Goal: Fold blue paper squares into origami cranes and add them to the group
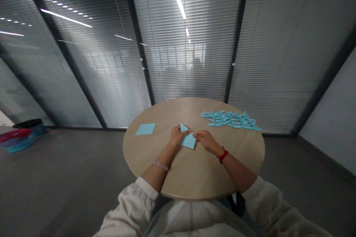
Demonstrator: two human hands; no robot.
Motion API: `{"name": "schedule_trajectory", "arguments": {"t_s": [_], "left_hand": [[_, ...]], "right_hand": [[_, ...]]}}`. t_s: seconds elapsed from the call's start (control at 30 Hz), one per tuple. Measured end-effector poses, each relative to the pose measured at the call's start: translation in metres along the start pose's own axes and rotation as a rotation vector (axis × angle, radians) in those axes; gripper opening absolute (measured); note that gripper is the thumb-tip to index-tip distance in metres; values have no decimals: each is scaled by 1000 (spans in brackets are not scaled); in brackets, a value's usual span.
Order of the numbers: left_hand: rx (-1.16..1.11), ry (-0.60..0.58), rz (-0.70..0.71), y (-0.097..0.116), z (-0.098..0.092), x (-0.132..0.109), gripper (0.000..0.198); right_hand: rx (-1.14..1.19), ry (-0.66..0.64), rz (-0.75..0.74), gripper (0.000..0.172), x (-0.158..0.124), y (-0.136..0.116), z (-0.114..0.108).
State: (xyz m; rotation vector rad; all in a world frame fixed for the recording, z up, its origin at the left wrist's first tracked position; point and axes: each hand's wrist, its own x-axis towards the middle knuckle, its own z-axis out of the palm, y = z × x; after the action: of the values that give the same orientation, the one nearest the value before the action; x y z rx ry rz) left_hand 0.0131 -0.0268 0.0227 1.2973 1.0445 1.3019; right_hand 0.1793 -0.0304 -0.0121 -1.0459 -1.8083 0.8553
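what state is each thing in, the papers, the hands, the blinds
held paper: in both hands, partly covered; exact folds unclear
loose paper: lying flat on the table's left side
folded paper pieces: pointed, grouped closely on the table's right side
left hand: fingers closed on the held paper
right hand: fingers gripping its right edge
blinds: lowered

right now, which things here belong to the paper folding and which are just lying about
Likely part of the job:
held paper
flat sheet
folded paper shapes
table

Likely just lying about:
red-topped basket, far left
black-topped basket
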Motion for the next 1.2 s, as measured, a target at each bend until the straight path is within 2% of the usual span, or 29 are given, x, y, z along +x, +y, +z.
{"name": "schedule_trajectory", "arguments": {"t_s": [0.13, 0.3, 0.57, 0.93, 1.07, 1.2], "left_hand": [[-68, 23, 40, -1, -2, 2, 49], [-94, 65, 86, 3, -8, 4, 39], [-76, -25, 84, 1, -4, 4, 38], [-99, -81, 102, -6, -8, 8, 45], [-54, -178, 102, -11, -5, 10, 57], [106, -288, 228, -16, 0, 8, 97]], "right_hand": [[-45, -21, -25, 39, 1, 2, -1], [24, -20, 31, 41, 2, 2, 3], [-1, -5, -42, 40, -1, -1, 1], [17, 9, -25, 40, 0, -3, 2], [38, 99, 1, 38, 1, 2, 0], [71, 281, 23, 37, 3, 7, -6]]}}
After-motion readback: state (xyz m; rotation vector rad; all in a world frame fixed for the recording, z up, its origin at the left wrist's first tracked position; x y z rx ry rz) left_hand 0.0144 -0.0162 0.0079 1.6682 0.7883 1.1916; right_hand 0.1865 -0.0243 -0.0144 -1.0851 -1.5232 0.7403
